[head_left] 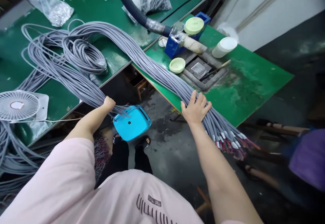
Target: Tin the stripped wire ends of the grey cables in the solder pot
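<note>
A long bundle of grey cables [149,66] loops over the green bench and runs down across the smaller green table. My left hand [109,104] is closed round one end of the looped cables, whose thin tips stick out above a blue stool. On the other stretch, my right hand [196,109] lies from above with fingers spread across the cables. Beyond it, the cables' stripped ends [232,142] show white sleeves and red and dark wires, hanging past the table edge. A separate coil of grey cable [85,56] rests on the bench.
The blue stool [132,127] stands below, between bench and table. A solder-pot-like unit [200,68], green lids [177,65], a white cup [224,47] and an extraction hose [137,12] are on the right table. A white fan [20,105] sits left. A person in purple [309,159] is at right.
</note>
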A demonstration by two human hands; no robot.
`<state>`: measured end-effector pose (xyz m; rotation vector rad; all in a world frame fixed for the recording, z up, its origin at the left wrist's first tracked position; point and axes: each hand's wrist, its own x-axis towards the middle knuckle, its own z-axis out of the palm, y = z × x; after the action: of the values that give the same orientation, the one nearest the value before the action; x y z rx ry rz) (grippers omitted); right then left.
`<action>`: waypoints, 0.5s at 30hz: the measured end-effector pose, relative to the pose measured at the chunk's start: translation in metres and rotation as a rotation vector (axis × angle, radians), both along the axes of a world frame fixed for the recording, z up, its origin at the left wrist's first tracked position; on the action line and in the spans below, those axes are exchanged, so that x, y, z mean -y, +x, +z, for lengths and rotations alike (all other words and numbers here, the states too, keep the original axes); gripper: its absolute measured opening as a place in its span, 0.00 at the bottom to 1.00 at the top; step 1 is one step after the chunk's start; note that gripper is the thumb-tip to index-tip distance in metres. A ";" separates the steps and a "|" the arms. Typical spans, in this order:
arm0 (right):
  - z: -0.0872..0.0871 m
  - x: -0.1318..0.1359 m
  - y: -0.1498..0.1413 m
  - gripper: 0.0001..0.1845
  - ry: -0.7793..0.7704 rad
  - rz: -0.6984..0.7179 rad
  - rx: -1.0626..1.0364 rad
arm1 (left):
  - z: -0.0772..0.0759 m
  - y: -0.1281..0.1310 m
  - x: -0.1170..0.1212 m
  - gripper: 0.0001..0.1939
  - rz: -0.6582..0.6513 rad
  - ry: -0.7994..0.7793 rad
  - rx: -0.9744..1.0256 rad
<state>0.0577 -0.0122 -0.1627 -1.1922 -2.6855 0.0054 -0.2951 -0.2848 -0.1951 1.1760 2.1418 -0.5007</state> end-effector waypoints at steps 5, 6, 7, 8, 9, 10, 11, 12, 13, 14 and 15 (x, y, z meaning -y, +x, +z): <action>-0.002 -0.001 0.004 0.40 -0.026 0.027 -0.022 | -0.003 0.013 0.051 0.23 0.075 -0.155 -0.105; -0.003 -0.001 0.005 0.40 -0.030 0.035 -0.026 | -0.005 0.014 0.055 0.22 0.078 -0.164 -0.119; -0.004 -0.002 0.005 0.40 -0.031 0.040 -0.028 | -0.007 0.015 0.058 0.22 0.078 -0.166 -0.130; -0.005 -0.003 0.006 0.40 -0.027 0.041 -0.026 | -0.010 0.016 0.059 0.22 0.074 -0.163 -0.140; -0.006 -0.003 0.006 0.41 -0.019 0.036 -0.022 | -0.012 0.017 0.058 0.21 0.065 -0.157 -0.145; -0.007 -0.004 0.006 0.41 -0.008 0.030 -0.014 | -0.015 0.017 0.057 0.21 0.052 -0.149 -0.146; -0.008 -0.005 0.006 0.41 0.003 0.025 -0.004 | -0.016 0.018 0.056 0.22 0.035 -0.140 -0.140; -0.009 -0.005 0.006 0.41 0.013 0.021 0.004 | -0.017 0.018 0.056 0.24 0.015 -0.131 -0.130; -0.010 -0.005 0.006 0.41 0.020 0.021 0.011 | -0.017 0.019 0.056 0.28 -0.005 -0.122 -0.116; -0.010 -0.005 0.005 0.41 0.026 0.023 0.014 | -0.016 0.019 0.056 0.31 -0.023 -0.114 -0.099; -0.010 -0.004 0.005 0.41 0.031 0.025 0.013 | -0.015 0.020 0.057 0.33 -0.037 -0.109 -0.084</action>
<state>0.0631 -0.0079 -0.1725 -1.1533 -2.7021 -0.0399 -0.2749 -0.3415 -0.2101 1.1541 2.1372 -0.6859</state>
